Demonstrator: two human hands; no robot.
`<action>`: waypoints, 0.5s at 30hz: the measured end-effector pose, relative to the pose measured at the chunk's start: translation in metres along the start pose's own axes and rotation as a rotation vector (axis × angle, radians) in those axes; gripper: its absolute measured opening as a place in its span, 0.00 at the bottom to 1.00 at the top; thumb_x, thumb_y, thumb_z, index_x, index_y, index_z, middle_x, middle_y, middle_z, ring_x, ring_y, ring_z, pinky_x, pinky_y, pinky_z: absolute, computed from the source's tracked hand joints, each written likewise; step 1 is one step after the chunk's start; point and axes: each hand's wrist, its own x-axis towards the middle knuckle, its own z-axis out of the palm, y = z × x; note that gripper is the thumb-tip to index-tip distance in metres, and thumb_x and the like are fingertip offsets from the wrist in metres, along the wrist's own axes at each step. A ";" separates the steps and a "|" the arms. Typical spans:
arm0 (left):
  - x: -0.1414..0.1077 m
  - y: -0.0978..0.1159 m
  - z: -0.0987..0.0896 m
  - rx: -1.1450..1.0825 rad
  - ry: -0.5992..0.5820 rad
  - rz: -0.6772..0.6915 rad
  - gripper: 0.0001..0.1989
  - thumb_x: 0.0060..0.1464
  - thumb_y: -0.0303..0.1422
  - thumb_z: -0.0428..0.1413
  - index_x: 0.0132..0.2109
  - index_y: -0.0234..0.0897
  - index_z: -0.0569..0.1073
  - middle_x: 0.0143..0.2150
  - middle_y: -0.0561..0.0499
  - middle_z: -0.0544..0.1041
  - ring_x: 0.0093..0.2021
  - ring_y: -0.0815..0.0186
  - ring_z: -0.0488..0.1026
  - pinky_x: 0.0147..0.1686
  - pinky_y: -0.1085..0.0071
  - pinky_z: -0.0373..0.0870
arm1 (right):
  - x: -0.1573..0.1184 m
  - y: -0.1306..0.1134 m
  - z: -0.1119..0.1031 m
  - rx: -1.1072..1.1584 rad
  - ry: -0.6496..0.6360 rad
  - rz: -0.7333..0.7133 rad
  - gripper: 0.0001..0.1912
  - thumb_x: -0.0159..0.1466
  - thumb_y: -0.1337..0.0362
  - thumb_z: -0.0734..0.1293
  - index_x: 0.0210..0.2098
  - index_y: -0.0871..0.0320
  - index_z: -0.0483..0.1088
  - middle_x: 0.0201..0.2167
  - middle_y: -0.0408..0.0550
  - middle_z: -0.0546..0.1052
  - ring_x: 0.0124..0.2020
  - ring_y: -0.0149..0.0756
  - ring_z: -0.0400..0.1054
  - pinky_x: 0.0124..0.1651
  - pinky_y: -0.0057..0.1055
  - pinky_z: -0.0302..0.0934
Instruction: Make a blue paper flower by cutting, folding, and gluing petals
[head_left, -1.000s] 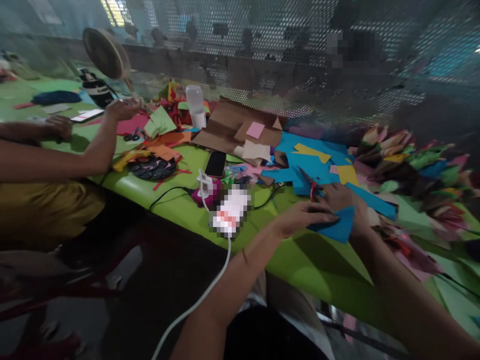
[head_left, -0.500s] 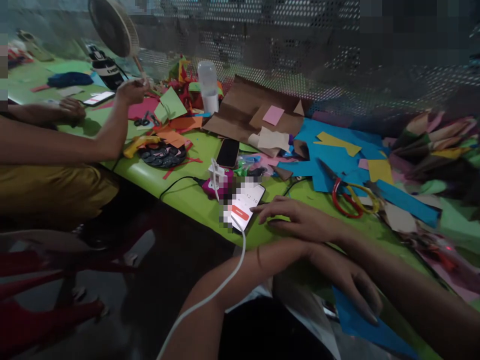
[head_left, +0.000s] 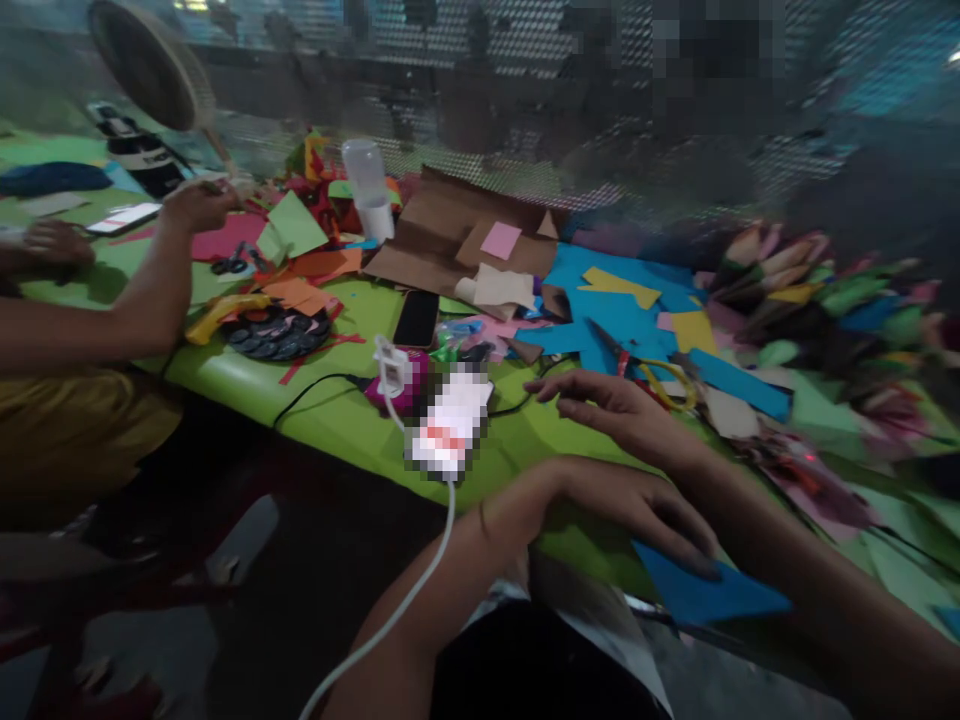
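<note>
My forearms are crossed at the edge of the green table [head_left: 360,440]. My left hand [head_left: 652,515] is closed on a piece of blue paper [head_left: 705,590], which sticks out below its fingers past the table edge. Beyond it, my right hand [head_left: 611,405] is open, its fingers stretched out to the left and nothing in them. Left of those fingertips lies a lit phone [head_left: 451,425] with a white cable. A magenta charging block [head_left: 401,385] with a white plug sits beside the phone. Scissors [head_left: 664,385] with red and yellow handles lie behind my right hand.
Brown paper [head_left: 435,215], blue sheets [head_left: 570,275] and a dark phone [head_left: 416,320] lie farther back, near a clear bottle [head_left: 367,190]. Paper flowers [head_left: 780,270] are at the right. At the left, another person's hand [head_left: 199,205] holds a round fan [head_left: 154,65].
The view has turned to the right, so the table things sit farther left. My right hand has drawn back from the lit phone. My left hand still holds the blue paper.
</note>
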 end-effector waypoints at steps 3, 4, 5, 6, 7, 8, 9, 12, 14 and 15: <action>-0.005 0.001 -0.001 -0.065 0.457 0.111 0.11 0.40 0.38 0.71 0.31 0.37 0.82 0.31 0.51 0.79 0.32 0.63 0.74 0.35 0.70 0.71 | -0.029 0.009 -0.027 0.087 0.405 0.048 0.19 0.63 0.45 0.67 0.43 0.53 0.76 0.44 0.50 0.81 0.39 0.40 0.73 0.42 0.36 0.67; -0.004 -0.001 -0.003 -0.108 0.626 0.161 0.13 0.43 0.42 0.69 0.32 0.36 0.81 0.28 0.51 0.77 0.28 0.65 0.72 0.31 0.71 0.69 | -0.039 0.013 -0.034 0.123 0.520 0.049 0.20 0.63 0.44 0.67 0.42 0.53 0.76 0.41 0.50 0.81 0.36 0.39 0.72 0.39 0.35 0.66; -0.002 -0.003 -0.006 -0.154 0.776 0.179 0.15 0.46 0.45 0.67 0.34 0.37 0.80 0.25 0.52 0.74 0.24 0.67 0.69 0.28 0.71 0.66 | -0.048 0.018 -0.041 0.154 0.607 0.050 0.21 0.64 0.43 0.66 0.41 0.53 0.76 0.39 0.49 0.81 0.34 0.38 0.71 0.37 0.34 0.66; 0.001 -0.005 -0.009 -0.168 0.891 0.171 0.16 0.49 0.46 0.65 0.35 0.38 0.80 0.23 0.54 0.71 0.22 0.69 0.66 0.25 0.72 0.63 | -0.056 0.022 -0.046 0.176 0.672 0.045 0.23 0.64 0.42 0.64 0.40 0.54 0.76 0.37 0.49 0.80 0.33 0.38 0.70 0.36 0.34 0.65; 0.004 -0.008 -0.013 -0.149 1.011 0.171 0.15 0.50 0.46 0.64 0.34 0.39 0.79 0.21 0.56 0.69 0.20 0.70 0.63 0.25 0.72 0.61 | -0.062 0.026 -0.049 0.189 0.711 0.041 0.24 0.64 0.40 0.63 0.39 0.54 0.76 0.35 0.50 0.80 0.33 0.38 0.70 0.35 0.34 0.64; 0.007 -0.009 -0.016 -0.101 1.101 0.184 0.14 0.51 0.45 0.64 0.32 0.39 0.77 0.21 0.56 0.68 0.21 0.70 0.62 0.26 0.73 0.60 | -0.067 0.030 -0.051 0.189 0.725 0.038 0.25 0.64 0.39 0.62 0.38 0.55 0.76 0.34 0.50 0.79 0.33 0.39 0.70 0.35 0.34 0.64; 0.009 -0.010 -0.019 -0.029 1.146 0.204 0.13 0.51 0.43 0.64 0.29 0.39 0.76 0.22 0.55 0.68 0.23 0.69 0.63 0.28 0.72 0.61 | -0.069 0.033 -0.052 0.177 0.723 0.035 0.26 0.64 0.39 0.62 0.38 0.55 0.75 0.32 0.50 0.78 0.33 0.39 0.70 0.35 0.34 0.64; 0.012 -0.009 -0.025 0.227 1.196 0.257 0.11 0.51 0.39 0.63 0.26 0.41 0.75 0.24 0.54 0.70 0.28 0.66 0.64 0.31 0.72 0.61 | -0.068 0.041 -0.050 0.124 0.683 0.041 0.24 0.60 0.39 0.67 0.38 0.54 0.73 0.29 0.47 0.76 0.32 0.38 0.69 0.34 0.33 0.63; 0.012 -0.005 -0.025 0.367 1.193 0.251 0.09 0.52 0.38 0.62 0.27 0.43 0.75 0.24 0.53 0.71 0.27 0.64 0.64 0.31 0.72 0.61 | -0.064 0.044 -0.048 0.125 0.678 0.035 0.24 0.56 0.40 0.71 0.40 0.53 0.72 0.28 0.44 0.74 0.31 0.37 0.68 0.33 0.32 0.63; 0.013 -0.001 -0.025 0.427 1.188 0.239 0.07 0.53 0.37 0.62 0.28 0.43 0.76 0.24 0.53 0.72 0.27 0.63 0.64 0.31 0.71 0.61 | -0.062 0.045 -0.048 0.133 0.687 0.025 0.25 0.55 0.41 0.72 0.40 0.53 0.71 0.27 0.43 0.73 0.31 0.37 0.68 0.32 0.32 0.63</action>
